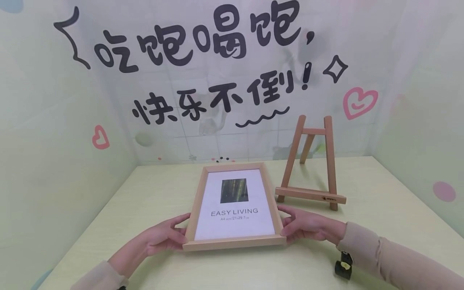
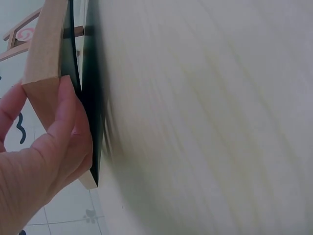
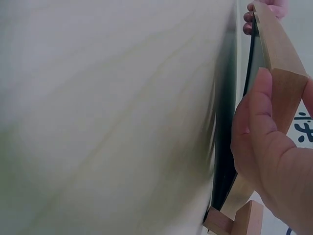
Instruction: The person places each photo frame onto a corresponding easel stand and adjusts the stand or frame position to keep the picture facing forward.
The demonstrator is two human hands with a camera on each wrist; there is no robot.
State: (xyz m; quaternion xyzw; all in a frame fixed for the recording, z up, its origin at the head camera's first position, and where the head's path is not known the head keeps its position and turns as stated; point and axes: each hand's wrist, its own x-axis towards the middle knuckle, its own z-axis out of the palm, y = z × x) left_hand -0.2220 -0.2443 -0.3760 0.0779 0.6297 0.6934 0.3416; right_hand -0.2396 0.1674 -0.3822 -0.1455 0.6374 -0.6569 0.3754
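A light wooden picture frame (image 1: 235,242) is held by both hands near its two lower corners. Its white insert reads "EASY LIVING" below a small dark green picture. On the left edge, the left hand (image 1: 161,237) grips with thumb and fingers; in the left wrist view the fingers (image 2: 68,122) curl behind the dark backing. The right hand (image 1: 308,225) grips the opposite edge, and in the right wrist view its fingers (image 3: 264,107) also reach round to the back. The frame leans back, its near edge raised off the table.
A small wooden easel (image 1: 311,193) stands on the table just right of the frame, behind the right hand. The pale wood-grain table (image 1: 145,189) is bordered by printed curtain-like walls (image 1: 174,141) at the back and sides. A black wrist device (image 1: 342,268) hangs under the right sleeve.
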